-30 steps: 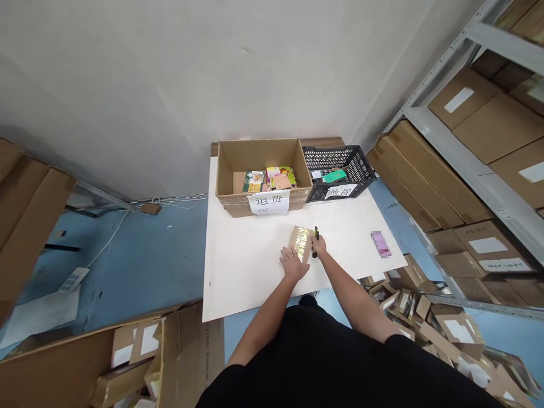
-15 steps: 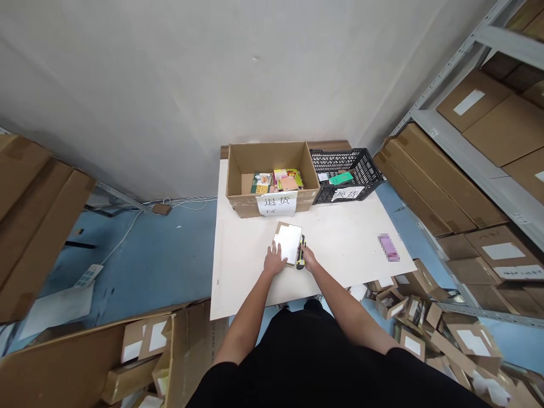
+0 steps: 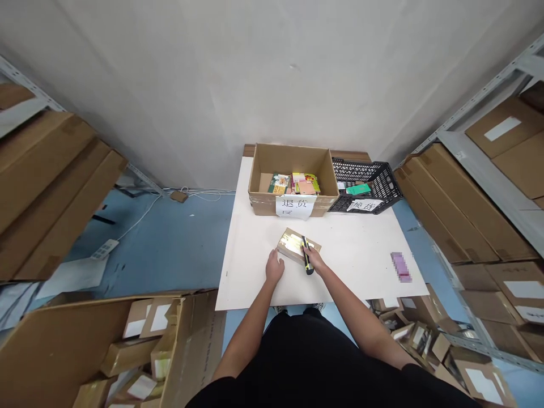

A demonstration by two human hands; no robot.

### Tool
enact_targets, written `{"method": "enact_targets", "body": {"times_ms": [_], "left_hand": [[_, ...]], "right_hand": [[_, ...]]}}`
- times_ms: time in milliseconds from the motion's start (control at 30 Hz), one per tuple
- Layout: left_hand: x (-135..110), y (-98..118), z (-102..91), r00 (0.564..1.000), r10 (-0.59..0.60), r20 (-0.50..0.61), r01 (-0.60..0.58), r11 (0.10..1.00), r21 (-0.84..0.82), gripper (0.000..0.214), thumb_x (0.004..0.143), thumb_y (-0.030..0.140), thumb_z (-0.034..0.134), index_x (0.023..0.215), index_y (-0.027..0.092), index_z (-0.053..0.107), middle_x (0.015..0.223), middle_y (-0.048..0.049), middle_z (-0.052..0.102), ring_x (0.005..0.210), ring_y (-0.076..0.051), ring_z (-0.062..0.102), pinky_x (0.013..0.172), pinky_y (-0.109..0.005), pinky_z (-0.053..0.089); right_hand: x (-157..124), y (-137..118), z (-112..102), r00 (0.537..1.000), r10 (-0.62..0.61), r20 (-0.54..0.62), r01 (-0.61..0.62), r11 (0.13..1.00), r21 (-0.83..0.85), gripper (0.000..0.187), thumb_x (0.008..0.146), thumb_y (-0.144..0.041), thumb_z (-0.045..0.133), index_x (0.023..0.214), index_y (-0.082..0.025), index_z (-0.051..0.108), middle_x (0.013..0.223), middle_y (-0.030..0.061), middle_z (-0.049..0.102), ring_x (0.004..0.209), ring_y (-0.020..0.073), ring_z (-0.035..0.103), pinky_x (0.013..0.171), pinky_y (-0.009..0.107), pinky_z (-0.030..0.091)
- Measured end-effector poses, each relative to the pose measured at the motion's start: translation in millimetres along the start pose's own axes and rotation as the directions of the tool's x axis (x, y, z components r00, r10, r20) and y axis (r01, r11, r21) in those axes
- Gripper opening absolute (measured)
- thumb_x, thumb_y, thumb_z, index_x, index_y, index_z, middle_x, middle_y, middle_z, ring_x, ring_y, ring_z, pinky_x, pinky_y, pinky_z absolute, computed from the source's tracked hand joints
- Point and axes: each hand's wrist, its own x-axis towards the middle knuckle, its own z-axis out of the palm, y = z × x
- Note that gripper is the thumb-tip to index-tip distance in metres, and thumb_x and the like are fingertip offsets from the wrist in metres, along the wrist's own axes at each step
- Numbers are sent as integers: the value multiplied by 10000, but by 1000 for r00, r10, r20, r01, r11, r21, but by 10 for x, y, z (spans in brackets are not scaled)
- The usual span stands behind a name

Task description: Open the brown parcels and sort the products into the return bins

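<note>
A small flat cardboard parcel point(image 3: 293, 246) wrapped in shiny tape lies on the white table point(image 3: 361, 255). My right hand point(image 3: 313, 260) is closed round a yellow-and-black utility knife point(image 3: 305, 254), whose tip rests across the parcel's right part. My left hand point(image 3: 274, 266) rests on the table just left of the parcel, at its near corner, fingers loosely curled with nothing in them.
An open cardboard box point(image 3: 292, 179) with colourful items and a paper label stands at the table's far edge, a black plastic crate point(image 3: 368, 179) beside it. A blurred pink object point(image 3: 400, 266) lies at the right. Cartons fill shelves on both sides; small parcels are heaped on the floor.
The parcel has been turned from label side up to its taped side. My right hand has brought the knife onto it, and my left hand has slid off to its left corner.
</note>
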Motion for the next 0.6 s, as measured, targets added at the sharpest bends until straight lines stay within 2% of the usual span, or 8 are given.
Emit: {"method": "enact_targets", "body": {"times_ms": [67, 200, 267, 333, 400, 467, 533, 600], "left_hand": [[39, 195, 46, 999, 48, -15, -48, 998, -34, 720, 997, 349, 522, 1670, 177, 331, 1728, -143, 361, 1604, -296, 328, 1291, -439, 355], [146, 600, 176, 998, -20, 57, 18, 999, 26, 1064, 904, 532, 700, 1708, 113, 144, 1783, -255, -11, 1626, -421, 217, 1235, -494, 410], [247, 710, 156, 995, -38, 92, 28, 995, 99, 1152, 864, 548, 750, 1715, 130, 95, 1777, -250, -104, 1636, -414, 187, 1206, -465, 442], [385, 754, 67, 987, -30, 160, 5, 988, 155, 1176, 841, 541, 783, 1721, 186, 87, 1786, -208, -123, 1638, -387, 200, 1170, -432, 481], [538, 774, -49, 969, 17, 245, -67, 978, 198, 1190, 813, 517, 820, 1723, 237, 106, 1797, -160, -117, 1642, -379, 191, 1167, -425, 484], [678, 811, -138, 945, 80, 318, -162, 957, 241, 1194, 781, 472, 851, 1721, 266, 145, 1804, -118, -108, 1649, -395, 143, 1198, -456, 450], [780, 879, -169, 925, 124, 360, -232, 933, 275, 1189, 751, 441, 864, 1715, 290, 185, 1811, -81, -81, 1650, -422, 87, 1219, -512, 416], [839, 958, -145, 923, 127, 362, -243, 924, 296, 1168, 741, 430, 853, 1709, 318, 209, 1817, -52, -24, 1646, -438, 80, 1218, -555, 405]], "right_hand": [[-54, 18, 23, 999, 32, -3, -32, 999, 42, 503, 816, -706, 670, 999, -238, 680, 977, 26, 748, 929, 231, 692, 788, 320, 576], [-120, -47, 50, 993, 104, -60, -88, 970, 226, 439, 824, -646, 703, 993, -249, 620, 979, 54, 757, 887, 237, 730, 730, 322, 594], [-134, -101, 25, 987, 99, -127, -58, 954, 295, 441, 846, -639, 694, 1028, -257, 569, 941, 62, 764, 841, 241, 749, 674, 314, 590], [-134, -154, -31, 985, 74, -159, -27, 958, 284, 449, 872, -636, 674, 1063, -257, 529, 873, 57, 761, 736, 236, 750, 602, 303, 575], [-114, -210, -102, 987, 57, -148, -29, 982, 186, 444, 885, -593, 661, 1132, -253, 518, 822, 25, 743, 609, 212, 720, 543, 291, 554], [-64, -276, -164, 988, 39, -148, -36, 999, 20, 490, 888, -500, 654, 1283, -253, 502, 824, -14, 725, 531, 181, 680, 533, 284, 551], [17, -359, -201, 986, -14, -163, -16, 984, -179, 617, 892, -387, 637, 1462, -266, 433, 876, -24, 729, 526, 163, 667, 595, 291, 573], [123, -455, -209, 984, -87, -157, 23, 929, -369, 697, 902, -291, 614, 1560, -273, 386, 947, 1, 753, 614, 177, 699, 715, 308, 589]]}}
